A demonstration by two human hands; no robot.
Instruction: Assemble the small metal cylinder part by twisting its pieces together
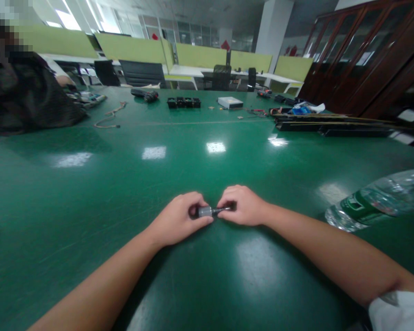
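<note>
Near the middle of the green table (100,197), a small grey cylinder (204,212) with a thin dark shaft (216,211) lies level between my hands. My left hand (181,218) is closed around the grey cylinder, thumb and fingers on either side. Pinched in my right hand (243,205) is the thin dark end. Whether cylinder and shaft are one piece or two I cannot tell. Fingers cover both ends of the part.
A clear plastic bottle with a green label (372,204) lies at the right. Black metal bars (331,124) are piled at the far right. Along the back are a black power tool (145,95), black blocks (184,102) and a cable (110,115). A person in dark clothes (27,92) is far left.
</note>
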